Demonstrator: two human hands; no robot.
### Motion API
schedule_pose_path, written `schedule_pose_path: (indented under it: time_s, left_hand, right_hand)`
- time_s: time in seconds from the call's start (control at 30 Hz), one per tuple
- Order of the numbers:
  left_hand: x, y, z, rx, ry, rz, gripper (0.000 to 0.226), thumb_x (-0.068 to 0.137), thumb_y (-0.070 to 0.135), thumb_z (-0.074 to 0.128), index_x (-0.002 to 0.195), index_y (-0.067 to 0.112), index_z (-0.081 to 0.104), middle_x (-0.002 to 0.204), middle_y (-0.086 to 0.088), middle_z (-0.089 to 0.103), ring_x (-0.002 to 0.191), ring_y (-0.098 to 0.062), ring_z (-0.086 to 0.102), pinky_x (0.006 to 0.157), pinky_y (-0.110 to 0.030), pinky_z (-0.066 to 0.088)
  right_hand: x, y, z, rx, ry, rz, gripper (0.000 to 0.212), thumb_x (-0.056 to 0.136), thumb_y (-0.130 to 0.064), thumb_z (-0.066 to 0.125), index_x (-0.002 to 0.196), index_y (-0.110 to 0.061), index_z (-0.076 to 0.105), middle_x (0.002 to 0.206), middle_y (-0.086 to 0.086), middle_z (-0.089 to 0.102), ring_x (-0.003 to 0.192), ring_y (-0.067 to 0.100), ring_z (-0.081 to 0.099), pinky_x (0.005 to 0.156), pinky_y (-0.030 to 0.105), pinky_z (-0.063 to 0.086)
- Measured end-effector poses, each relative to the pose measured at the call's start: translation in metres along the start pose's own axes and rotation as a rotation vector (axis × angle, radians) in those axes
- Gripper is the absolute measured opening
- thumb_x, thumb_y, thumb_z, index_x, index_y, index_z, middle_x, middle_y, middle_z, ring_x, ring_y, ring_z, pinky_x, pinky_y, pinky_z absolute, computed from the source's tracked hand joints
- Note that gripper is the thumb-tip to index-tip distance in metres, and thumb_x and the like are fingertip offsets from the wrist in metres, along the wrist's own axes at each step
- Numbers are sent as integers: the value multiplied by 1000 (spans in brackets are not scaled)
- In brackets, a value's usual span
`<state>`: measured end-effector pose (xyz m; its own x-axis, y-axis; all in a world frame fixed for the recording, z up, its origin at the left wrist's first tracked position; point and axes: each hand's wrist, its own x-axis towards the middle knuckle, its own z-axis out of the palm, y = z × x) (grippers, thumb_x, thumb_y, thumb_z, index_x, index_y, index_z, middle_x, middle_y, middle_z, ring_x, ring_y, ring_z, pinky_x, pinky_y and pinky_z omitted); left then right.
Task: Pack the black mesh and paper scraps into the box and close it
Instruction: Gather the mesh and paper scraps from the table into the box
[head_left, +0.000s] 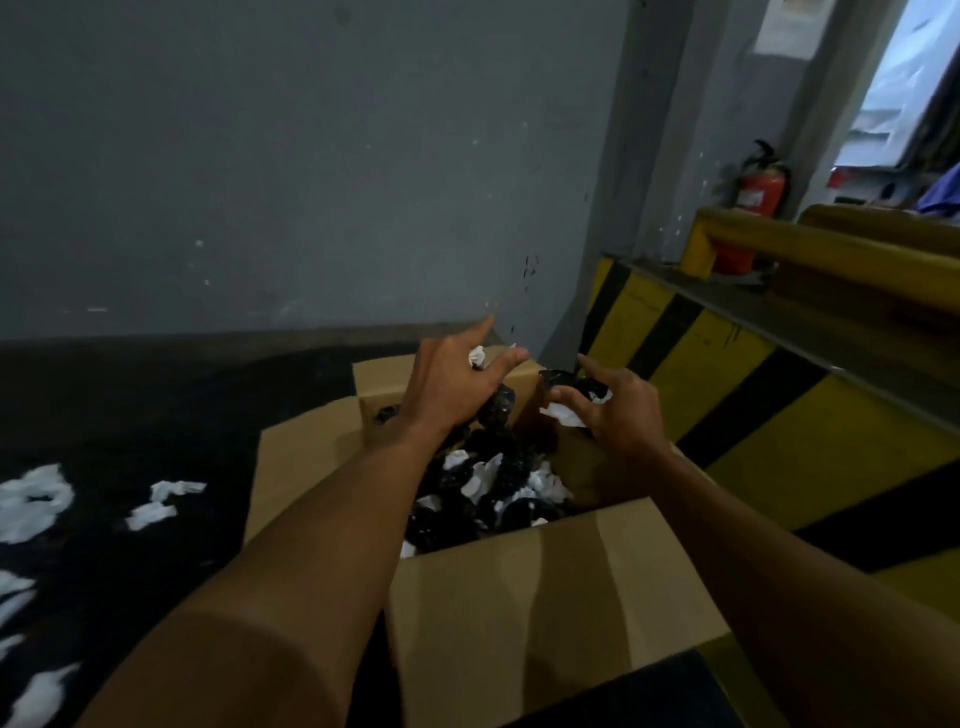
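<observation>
An open cardboard box (545, 597) stands on the floor in front of me, flaps spread out. Inside lies a heap of black mesh (467, 519) mixed with white paper scraps (483, 478). My left hand (457, 384) hovers over the far side of the box, fingers spread, with a bit of white paper and black mesh hanging from its palm. My right hand (618, 410) is beside it over the box's far right corner, fingers loosely around a clump of black mesh and white paper (576, 395).
More white paper scraps (156, 501) lie on black mesh (130, 441) spread over the floor to the left. A grey wall stands behind. A yellow-and-black striped curb (753, 395) runs on the right, with a red fire extinguisher (758, 192) beyond.
</observation>
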<state>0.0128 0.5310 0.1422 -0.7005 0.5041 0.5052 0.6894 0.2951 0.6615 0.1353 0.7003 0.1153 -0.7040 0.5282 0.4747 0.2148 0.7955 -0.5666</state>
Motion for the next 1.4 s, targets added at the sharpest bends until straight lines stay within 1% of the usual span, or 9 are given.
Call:
schedule_pose_path:
  time_s: [0.13,0.23,0.33,0.4,0.5,0.77,0.9,1.17,1.4]
  left_hand:
    - [-2,-11,35,13,23,-141,71,80,63,62,136,21,53,129,-10,62,122,-20,55,100,-29,44]
    - [-10,-26,55,16,-15,-281,71,80,66,60,138,26,51,129,-9,62,120,-24,56,99,-37,47]
    - [-22,-42,68,-6,-86,-335,70,75,75,55,123,24,62,103,0,72,99,-16,65,89,-42,54]
    - [-27,-52,74,38,-103,-345,71,75,76,54,124,24,61,109,5,71,105,-13,63,93,-37,51]
    - [-27,-64,81,160,-157,-308,62,83,58,61,132,21,56,123,0,65,115,-19,57,95,-24,43]
    - [-23,-87,98,248,-214,-414,31,100,32,38,125,21,53,127,-7,59,119,-28,51,101,-36,33]
    - [-18,-92,97,268,-304,-459,45,99,17,39,143,28,37,135,4,55,136,-17,29,117,-37,0]
    - [-13,-96,85,187,-252,-438,47,88,29,53,135,25,49,117,-1,65,109,-24,59,98,-42,46]
    - [-12,-79,61,248,-199,-381,51,90,40,57,138,24,47,138,-1,53,120,-22,52,100,-32,42]
  right_hand:
    - [8,31,18,53,-66,-2,52,80,-50,71,122,-19,65,109,9,70,99,24,65,82,35,52]
    - [15,54,41,20,-150,1,59,77,-71,57,122,-34,64,98,2,70,91,17,64,76,32,53]
    - [19,67,62,38,-217,15,49,81,-63,60,113,-28,70,101,3,70,93,19,64,77,29,52]
    - [20,71,73,43,-259,17,46,83,-60,57,110,-26,72,106,2,69,97,19,62,82,30,51]
    - [23,79,88,19,-304,-2,42,89,-56,52,110,-25,71,107,7,67,102,23,59,86,31,48]
    - [37,87,109,20,-461,124,36,94,-34,30,98,-19,62,114,13,59,106,29,47,94,36,36]
    - [43,87,112,15,-441,56,28,86,-6,55,112,-12,65,115,13,53,104,32,55,96,37,45]
    - [50,78,116,6,-429,37,25,84,-7,52,104,-9,67,107,11,56,100,30,55,92,37,46]
    - [45,56,101,50,-378,55,32,90,-32,55,117,-17,62,114,8,55,103,27,57,93,36,47]
